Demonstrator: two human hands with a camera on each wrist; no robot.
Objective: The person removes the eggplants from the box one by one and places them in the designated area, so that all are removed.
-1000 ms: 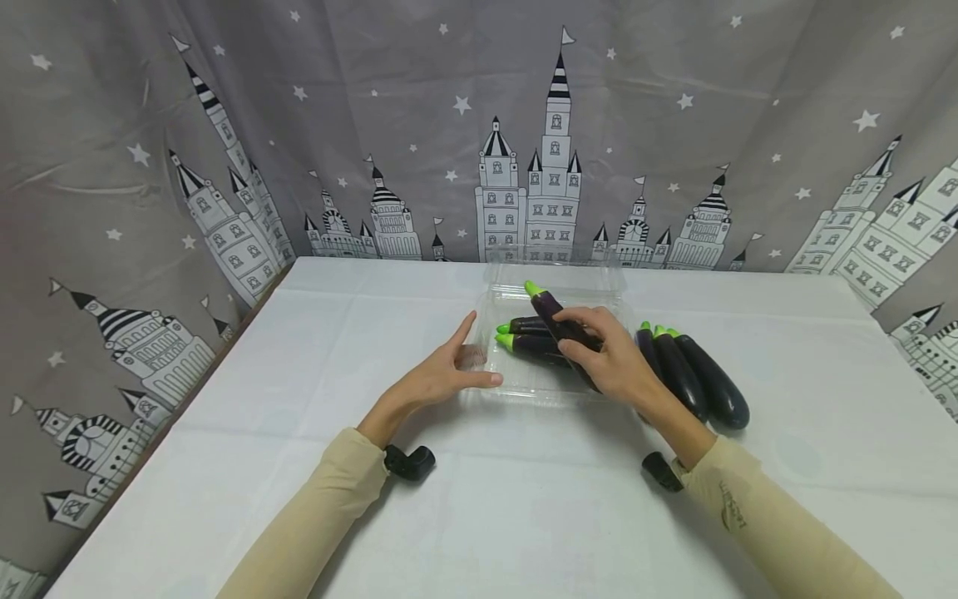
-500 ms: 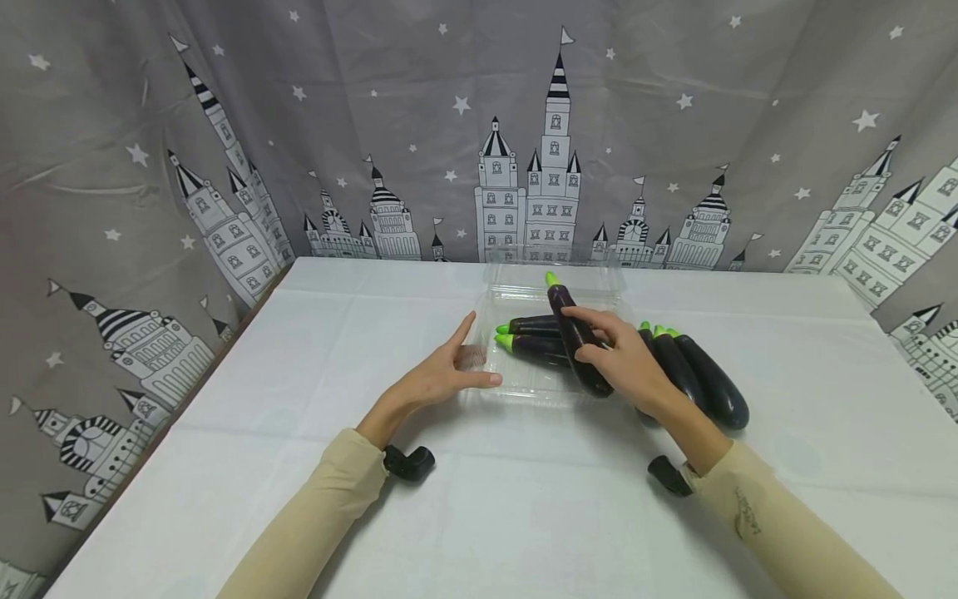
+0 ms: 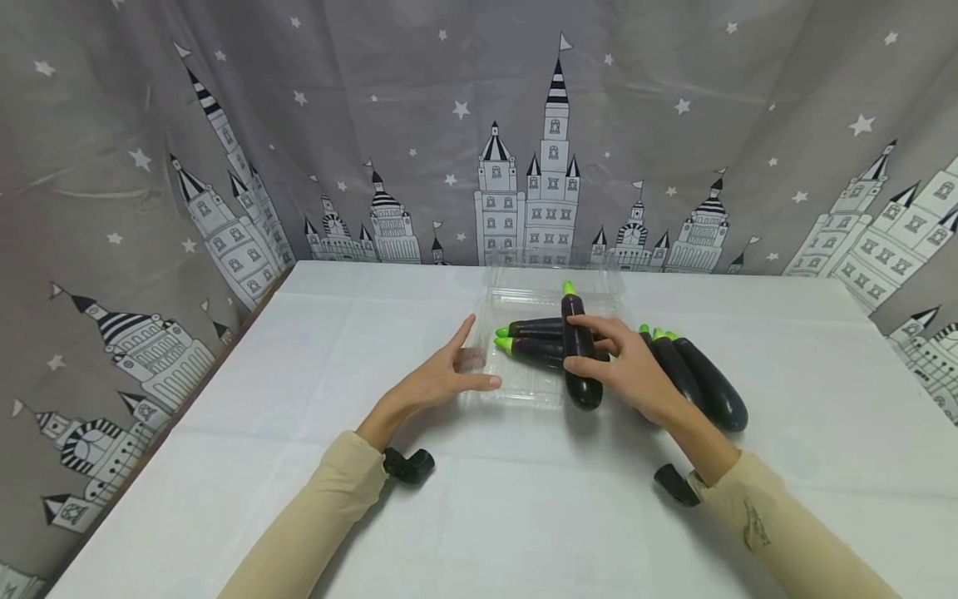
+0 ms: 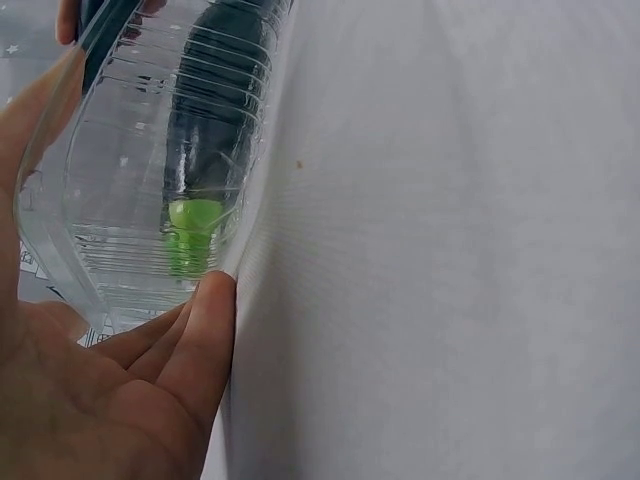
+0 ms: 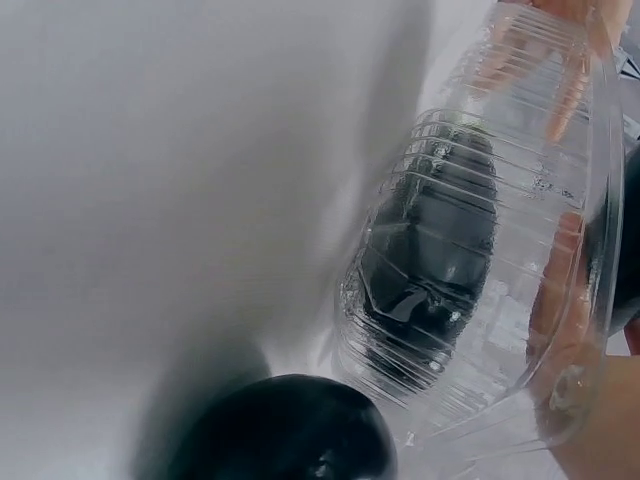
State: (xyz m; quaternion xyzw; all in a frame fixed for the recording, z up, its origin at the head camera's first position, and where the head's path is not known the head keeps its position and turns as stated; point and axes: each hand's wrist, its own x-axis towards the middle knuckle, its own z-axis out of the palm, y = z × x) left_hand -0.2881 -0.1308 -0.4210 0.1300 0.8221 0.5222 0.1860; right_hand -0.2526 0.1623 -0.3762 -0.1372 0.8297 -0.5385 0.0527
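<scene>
In the head view, my right hand [image 3: 624,362] grips a dark purple eggplant [image 3: 580,353] with a green stem, thumb on the near side and fingers farther up. It points away from me, crossing above two eggplants [image 3: 535,349] that lie sideways in a clear plastic clamshell container [image 3: 516,383]. Its rounded end overhangs the container's front rim. My left hand [image 3: 430,378] rests against the container's left end, fingers spread. In the left wrist view, the left fingertips [image 4: 212,300] touch the container's wall near its base, and a green stem [image 4: 195,220] shows through the plastic.
Several more eggplants [image 3: 703,383] lie side by side on the white tablecloth [image 3: 486,516], just right of the container. The container's raised lid [image 3: 554,259] stands at the back, before a grey curtain [image 3: 412,75] printed with castles.
The held eggplant has shifted right and swung from a slant to nearly straight away from me, its rounded end now past the front rim. My left hand and the container have stayed put.
</scene>
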